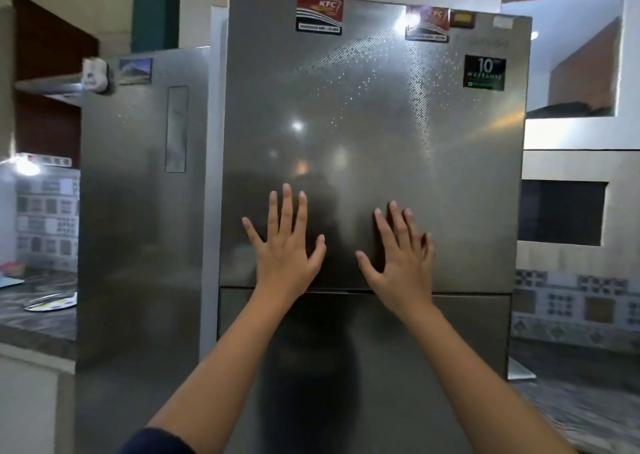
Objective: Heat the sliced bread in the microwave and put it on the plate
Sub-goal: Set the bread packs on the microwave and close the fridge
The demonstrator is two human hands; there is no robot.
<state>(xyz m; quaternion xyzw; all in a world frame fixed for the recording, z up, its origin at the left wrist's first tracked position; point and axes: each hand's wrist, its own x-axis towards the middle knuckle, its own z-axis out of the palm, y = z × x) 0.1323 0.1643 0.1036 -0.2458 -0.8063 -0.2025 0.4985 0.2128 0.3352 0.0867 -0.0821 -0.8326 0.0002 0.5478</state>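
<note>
With both arms stretched forward, your left hand and right hand are spread flat, fingers apart, gripping nothing. A dark sleeve shows at your left elbow, nearest the camera.

Both palms sit in front of the fridge, on the lower part of its upper door; whether they actually touch the steel, can't tell. The door seam runs just below your wrists, with the lower door under it. Your dark reflection sits between the hands.

Well above your fingertips: KFC magnet over the left hand, second magnet over the right, warranty sticker up and right of the right hand.

Left of your left hand, the fridge's side panel, then a dark counter with a plate on it, well apart from both hands. Tiled wall behind that.

Far right of the right hand: white shelf niches and a patterned tile strip.

Bread and microwave: not visible.
</note>
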